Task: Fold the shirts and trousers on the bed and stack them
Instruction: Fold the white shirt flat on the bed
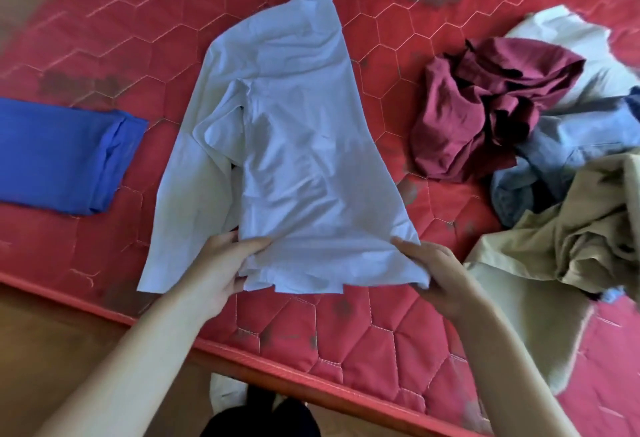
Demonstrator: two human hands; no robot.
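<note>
Dead centre on the bed (346,350): pale shirt (294,145), half folded. Left hand (221,270) and right hand (436,274) pinching hem corners, fingers clamped on cloth. Best to keep both corners level, then carry hem toward 12 o'clock. Blue fold (59,152) at 9, unfolded pile (519,118) at 3.
</note>
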